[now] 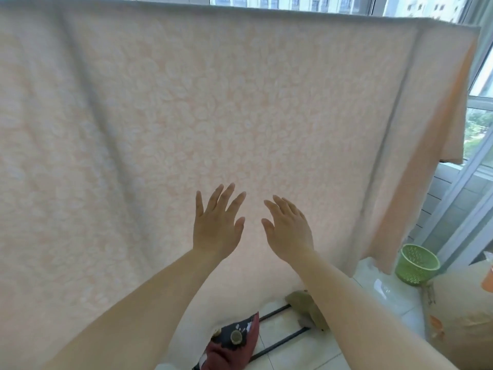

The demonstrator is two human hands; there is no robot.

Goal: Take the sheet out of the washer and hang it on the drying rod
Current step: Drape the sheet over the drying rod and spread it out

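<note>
Peach sheet (213, 102) hangs spread out, left hand (216, 225) and right hand (289, 231) flat-fingered before it, gripping nothing.

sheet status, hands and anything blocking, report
Left hand open, right hand open, no grip. Sheet draped over the rod, spread wide. Nothing in the way.
</note>
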